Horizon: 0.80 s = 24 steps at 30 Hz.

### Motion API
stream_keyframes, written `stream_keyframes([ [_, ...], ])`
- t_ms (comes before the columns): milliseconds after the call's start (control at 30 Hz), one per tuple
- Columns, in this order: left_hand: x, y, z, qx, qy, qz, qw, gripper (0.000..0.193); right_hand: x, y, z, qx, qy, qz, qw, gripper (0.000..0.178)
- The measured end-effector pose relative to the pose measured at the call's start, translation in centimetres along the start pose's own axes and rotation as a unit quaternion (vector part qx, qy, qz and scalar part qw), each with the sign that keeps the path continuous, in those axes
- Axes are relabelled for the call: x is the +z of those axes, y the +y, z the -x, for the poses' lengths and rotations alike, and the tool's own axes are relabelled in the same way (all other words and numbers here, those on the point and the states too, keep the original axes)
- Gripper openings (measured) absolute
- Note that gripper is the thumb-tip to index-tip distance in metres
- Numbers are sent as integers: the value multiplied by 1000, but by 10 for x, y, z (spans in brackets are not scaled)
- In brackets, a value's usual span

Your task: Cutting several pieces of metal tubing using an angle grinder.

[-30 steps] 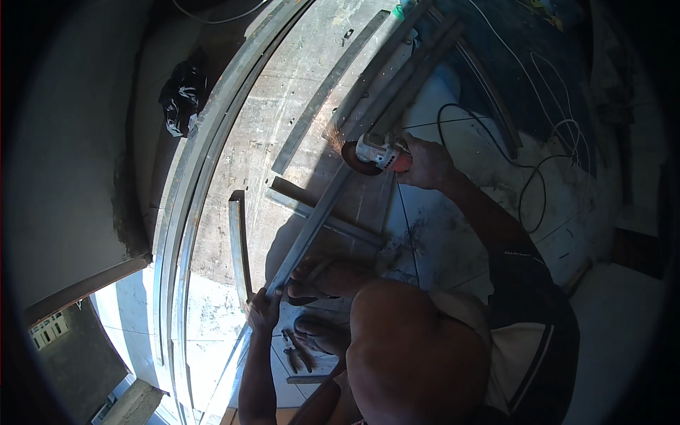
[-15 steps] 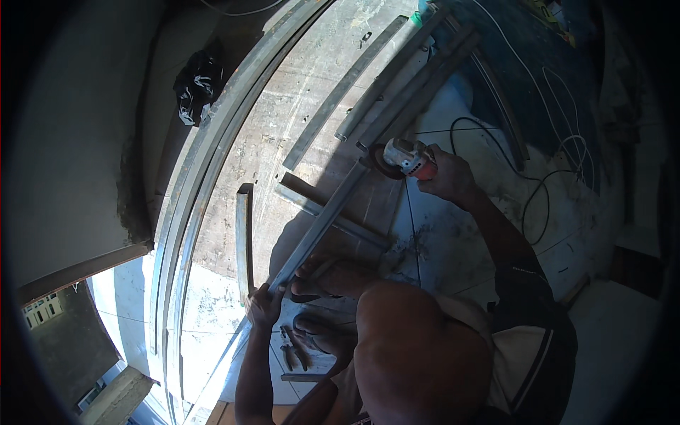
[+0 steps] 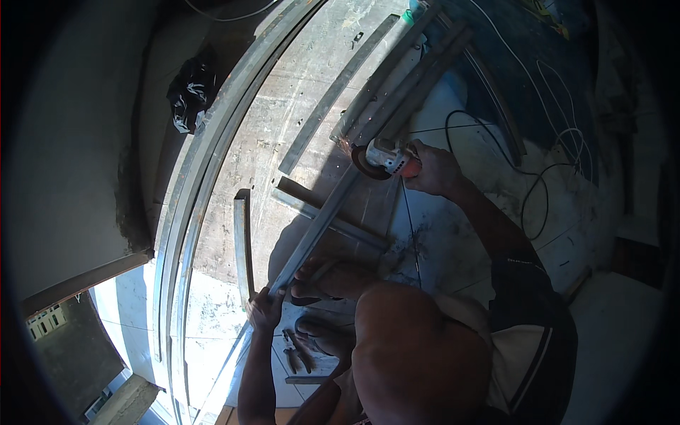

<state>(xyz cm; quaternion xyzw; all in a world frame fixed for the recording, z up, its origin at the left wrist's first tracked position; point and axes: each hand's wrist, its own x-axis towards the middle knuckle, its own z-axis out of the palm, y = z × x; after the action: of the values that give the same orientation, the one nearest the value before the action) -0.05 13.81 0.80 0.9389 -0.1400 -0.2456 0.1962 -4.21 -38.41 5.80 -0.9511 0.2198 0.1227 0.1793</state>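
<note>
My right hand is wrapped round the body of an angle grinder, white with a red-orange part. Its dark disc meets the upper end of a long grey metal bar, and small orange sparks show beside it. Lower down, my left hand grips the same bar, which slants from lower left to upper right. This bar lies across a shorter metal piece. One foot in a sandal is beside the bar near my left hand. The exact cutting point is partly hidden by the disc.
Several long metal bars run along the left of a worn board. More cut lengths lie at the far side. Pliers rest on the tiles near my feet. A dark cable curls at right; a black plastic bag lies far left.
The grinder in my right hand has shifted slightly left against the bar's end. Sparks now show at its disc. My left hand keeps its grip in nearly the same place.
</note>
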Motion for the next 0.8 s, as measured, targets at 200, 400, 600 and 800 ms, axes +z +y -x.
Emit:
stream_keyframes([
  [200, -3, 1, -3, -40, -22, -25, 999, 53, 7, 4, 2, 20, -9, -4, 1000, 67],
  [400, 0, -1, 1, -12, 5, -21, 1000, 52, 8, 21, 22, 72, -2, -14, 997, 69],
  [600, -1, 4, 2, -10, 13, 1, 1000, 52, 8, 18, 41, 89, 19, -89, 992, 67],
  [800, -7, 9, 0, -27, -6, 0, 1000, 55, 14, 5, 37, 48, 13, -93, 994, 67],
])
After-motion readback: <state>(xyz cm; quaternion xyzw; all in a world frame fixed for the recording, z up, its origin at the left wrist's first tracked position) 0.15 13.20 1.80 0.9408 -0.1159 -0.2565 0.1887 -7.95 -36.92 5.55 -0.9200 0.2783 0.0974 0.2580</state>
